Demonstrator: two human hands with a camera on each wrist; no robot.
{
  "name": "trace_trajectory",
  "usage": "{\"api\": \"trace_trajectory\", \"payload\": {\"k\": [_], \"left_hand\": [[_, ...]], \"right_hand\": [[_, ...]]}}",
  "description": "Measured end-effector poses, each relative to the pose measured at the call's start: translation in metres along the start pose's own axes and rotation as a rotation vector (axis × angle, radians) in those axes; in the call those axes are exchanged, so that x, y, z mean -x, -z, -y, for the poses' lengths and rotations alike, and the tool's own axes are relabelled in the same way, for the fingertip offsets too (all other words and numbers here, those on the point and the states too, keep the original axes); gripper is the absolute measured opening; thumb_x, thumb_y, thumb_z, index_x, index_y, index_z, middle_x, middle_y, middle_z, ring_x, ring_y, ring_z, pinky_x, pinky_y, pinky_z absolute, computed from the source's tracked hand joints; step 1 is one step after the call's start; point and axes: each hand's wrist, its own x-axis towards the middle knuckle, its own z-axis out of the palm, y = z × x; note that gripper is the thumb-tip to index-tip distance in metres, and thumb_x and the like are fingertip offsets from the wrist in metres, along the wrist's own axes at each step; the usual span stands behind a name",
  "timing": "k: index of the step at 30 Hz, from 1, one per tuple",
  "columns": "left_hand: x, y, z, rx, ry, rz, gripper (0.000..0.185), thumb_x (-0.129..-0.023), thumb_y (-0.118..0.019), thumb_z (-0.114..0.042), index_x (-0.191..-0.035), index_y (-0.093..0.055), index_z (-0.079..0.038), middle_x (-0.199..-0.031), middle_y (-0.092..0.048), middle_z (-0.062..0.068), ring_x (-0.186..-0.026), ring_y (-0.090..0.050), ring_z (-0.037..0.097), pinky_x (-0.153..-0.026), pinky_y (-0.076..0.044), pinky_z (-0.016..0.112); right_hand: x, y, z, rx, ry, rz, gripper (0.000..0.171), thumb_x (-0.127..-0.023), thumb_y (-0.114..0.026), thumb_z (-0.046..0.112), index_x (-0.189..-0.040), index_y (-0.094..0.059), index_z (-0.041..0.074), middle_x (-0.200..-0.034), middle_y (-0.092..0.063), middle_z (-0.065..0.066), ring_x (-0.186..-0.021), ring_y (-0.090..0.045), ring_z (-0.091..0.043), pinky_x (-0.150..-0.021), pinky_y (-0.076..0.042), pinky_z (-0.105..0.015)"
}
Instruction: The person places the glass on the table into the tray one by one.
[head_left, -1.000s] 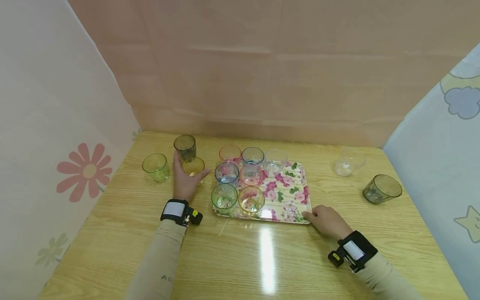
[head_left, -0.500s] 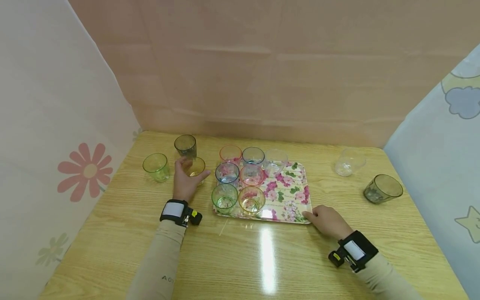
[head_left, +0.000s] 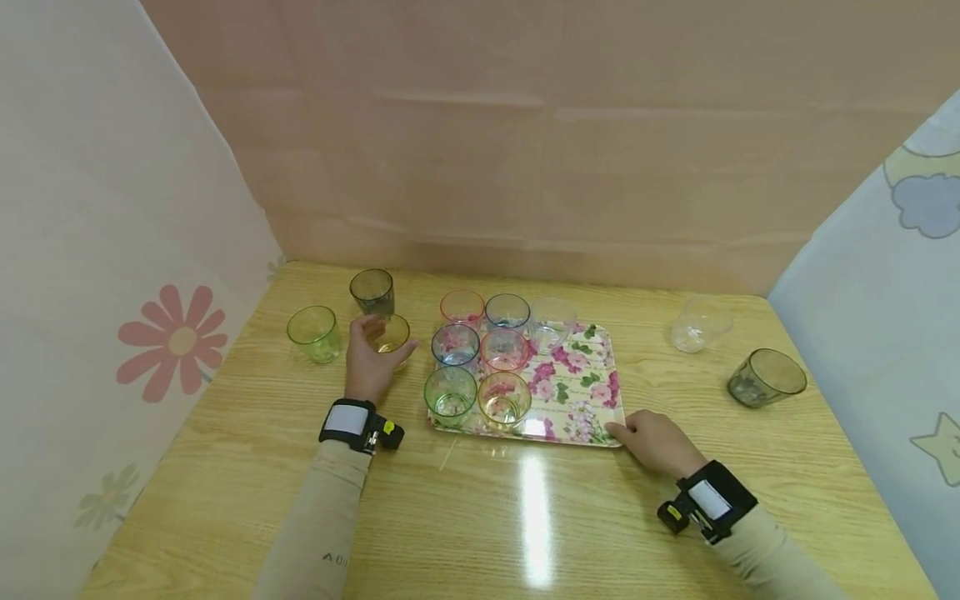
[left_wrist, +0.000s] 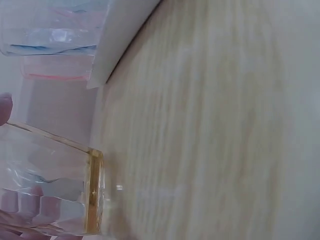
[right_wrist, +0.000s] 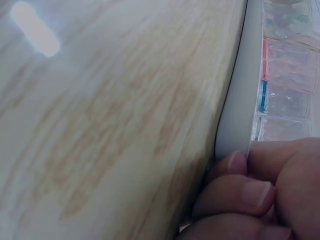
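Note:
My left hand [head_left: 367, 367] grips a yellow-tinted glass [head_left: 393, 335] left of the tray, fingers curled round its far-left side and thumb on the right. Through the clear wall of this glass [left_wrist: 55, 175] the fingers show in the left wrist view; its thick amber base is at the table surface. My right hand [head_left: 660, 442] pinches the near right corner of a flowered tray [head_left: 566, 379]. In the right wrist view the thumb lies over the tray's pale rim [right_wrist: 240, 100] with the fingers curled beneath.
Several coloured glasses fill the tray's left part, among them a green glass [head_left: 450, 393] and another yellow glass [head_left: 504, 400]. A grey glass [head_left: 372, 292] and a lime glass [head_left: 315, 335] stand at left. At right are a clear glass [head_left: 699, 327] and a tilted-looking smoky glass [head_left: 763, 379].
The fingers of my left hand have curled in from a straighter pose and closed round the yellow glass. My right hand and the tray stay in place.

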Motion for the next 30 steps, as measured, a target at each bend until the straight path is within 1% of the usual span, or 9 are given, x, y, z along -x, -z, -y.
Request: {"api": "trace_trajectory", "payload": {"k": [5,11,16,18,21,23,25,27,30], "left_hand": [[0.004,0.003,-0.008,0.031,-0.021,0.010,0.078,-0.086,-0.084,-0.013,-0.144,-0.032,-0.002,-0.141,-0.046,0.019,-0.135,-0.044,0.033,-0.114,-0.037,0.046],[0.009,0.008,-0.022,0.082,-0.080,0.035,0.075,-0.087,-0.082,-0.010,-0.138,-0.028,0.001,-0.138,-0.046,0.021,-0.135,-0.044,0.034,-0.115,-0.033,0.050],[0.015,0.013,-0.036,0.068,-0.119,0.064,0.075,-0.086,-0.083,-0.013,-0.137,-0.030,0.001,-0.137,-0.047,0.020,-0.134,-0.044,0.035,-0.114,-0.034,0.053],[0.019,0.015,-0.041,0.060,-0.132,0.072,0.076,-0.085,-0.084,-0.014,-0.137,-0.031,0.000,-0.137,-0.046,0.020,-0.134,-0.044,0.036,-0.113,-0.035,0.054],[0.025,0.017,-0.050,0.046,-0.158,0.082,0.078,-0.084,-0.085,-0.013,-0.138,-0.032,0.002,-0.137,-0.044,0.022,-0.134,-0.043,0.040,-0.111,-0.037,0.055],[0.030,0.017,-0.060,0.038,-0.186,0.088,0.078,-0.082,-0.086,-0.011,-0.138,-0.034,0.003,-0.137,-0.043,0.023,-0.133,-0.043,0.041,-0.111,-0.038,0.055],[0.037,0.016,-0.070,0.005,-0.223,0.087,0.078,-0.080,-0.087,-0.011,-0.138,-0.037,0.004,-0.137,-0.042,0.023,-0.129,-0.043,0.040,-0.109,-0.038,0.054],[0.045,0.015,-0.082,-0.031,-0.266,0.085,0.078,-0.079,-0.089,-0.012,-0.138,-0.040,0.004,-0.135,-0.041,0.022,-0.124,-0.043,0.039,-0.105,-0.038,0.052],[0.058,0.012,-0.100,-0.096,-0.319,0.095,0.079,-0.077,-0.091,-0.014,-0.139,-0.045,0.003,-0.129,-0.041,0.022,-0.115,-0.041,0.038,-0.096,-0.039,0.048]], "right_hand": [[0.000,0.000,-0.001,-0.001,0.013,0.002,0.050,-0.105,-0.055,0.034,-0.060,-0.046,0.016,-0.054,-0.037,0.005,-0.049,-0.037,-0.012,-0.051,-0.032,-0.028],[-0.001,0.001,-0.002,-0.008,-0.006,0.008,0.050,-0.104,-0.056,0.034,-0.059,-0.046,0.015,-0.054,-0.037,0.005,-0.049,-0.037,-0.012,-0.051,-0.032,-0.028],[0.000,0.007,-0.001,-0.031,-0.056,0.033,0.057,-0.104,-0.052,0.051,-0.060,-0.045,0.015,-0.056,-0.037,0.004,-0.051,-0.036,-0.013,-0.053,-0.031,-0.029],[0.000,0.011,-0.001,-0.040,-0.065,0.009,0.060,-0.105,-0.047,0.055,-0.060,-0.044,0.015,-0.056,-0.036,0.003,-0.051,-0.035,-0.013,-0.054,-0.030,-0.029],[0.000,0.020,0.001,-0.067,-0.066,-0.084,0.064,-0.107,-0.039,0.057,-0.060,-0.043,0.013,-0.054,-0.035,0.001,-0.050,-0.033,-0.015,-0.053,-0.030,-0.030],[0.000,0.025,0.003,-0.098,-0.055,-0.176,0.067,-0.108,-0.033,0.057,-0.063,-0.049,0.010,-0.055,-0.036,0.000,-0.049,-0.034,-0.017,-0.052,-0.029,-0.031],[-0.001,0.029,0.006,-0.137,-0.038,-0.271,0.068,-0.108,-0.031,0.057,-0.068,-0.055,0.007,-0.055,-0.038,-0.002,-0.048,-0.035,-0.019,-0.050,-0.030,-0.032],[-0.004,0.030,0.010,-0.177,-0.007,-0.372,0.067,-0.109,-0.031,0.053,-0.076,-0.060,0.003,-0.055,-0.040,-0.003,-0.047,-0.036,-0.020,-0.049,-0.030,-0.033],[-0.009,0.029,0.018,-0.240,0.053,-0.521,0.058,-0.111,-0.035,0.045,-0.083,-0.062,0.003,-0.058,-0.043,-0.005,-0.046,-0.037,-0.020,-0.047,-0.031,-0.033]]}}
